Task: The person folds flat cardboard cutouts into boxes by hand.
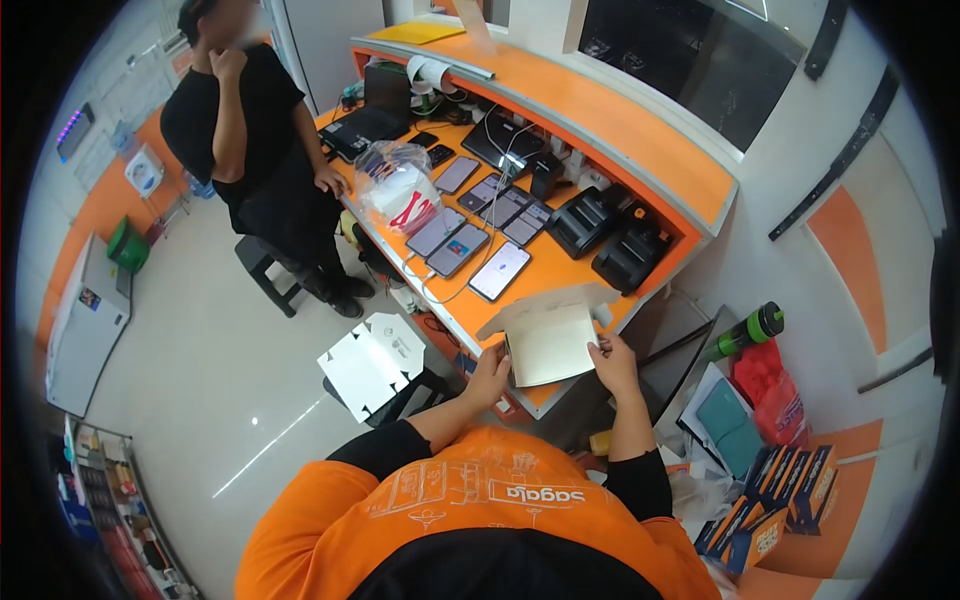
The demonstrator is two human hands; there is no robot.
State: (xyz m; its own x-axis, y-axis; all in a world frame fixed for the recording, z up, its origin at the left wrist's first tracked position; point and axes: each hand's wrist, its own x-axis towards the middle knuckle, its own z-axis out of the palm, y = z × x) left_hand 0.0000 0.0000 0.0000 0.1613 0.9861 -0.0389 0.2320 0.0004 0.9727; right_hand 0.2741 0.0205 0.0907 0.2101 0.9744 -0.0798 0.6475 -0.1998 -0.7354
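An open cardboard box (551,345), cream inside and with its flaps spread, stands at the near edge of the orange desk. My left hand (487,377) grips its left side, and my right hand (613,362) grips its right side with the fingers at the corner. Just beyond the box lies a phone with a lit white screen (500,272). Several more phones lie in rows behind it, some with cables attached. A flat, unfolded white carton (372,366) rests on a stool to the left of my left hand.
Another person (245,130) in black stands left of the desk, one hand on its edge. Black printers (585,220) and a plastic bag (405,195) are on the desk. To the right are a green-black bottle (750,330), a red bag (770,395) and stacked boxes (795,485).
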